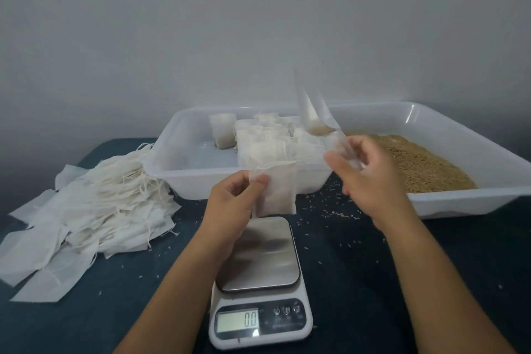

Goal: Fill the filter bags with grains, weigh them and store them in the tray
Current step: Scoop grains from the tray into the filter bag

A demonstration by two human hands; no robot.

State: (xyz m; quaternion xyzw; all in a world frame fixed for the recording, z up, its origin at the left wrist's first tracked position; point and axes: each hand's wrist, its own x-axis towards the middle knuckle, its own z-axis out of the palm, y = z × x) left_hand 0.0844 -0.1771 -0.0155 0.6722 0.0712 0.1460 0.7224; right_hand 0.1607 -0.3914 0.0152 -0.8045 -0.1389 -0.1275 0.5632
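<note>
scoop [313, 115] blurring, contents unclear | trays: 2 | scale [260, 282]: 1 | left hand [230, 195] pinching filter bag [277, 190] | right hand [365, 169] gripping scoop handle

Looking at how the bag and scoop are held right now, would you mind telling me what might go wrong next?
1. The right hand holds the clear scoop tilted, apart from the filter bag; grains may spill, adding to those already scattered on the dark cloth.
2. The left hand pinches the bag by one upper corner, so its mouth may sag shut.
3. Stray grains landing on the scale could skew the weighing.
</note>
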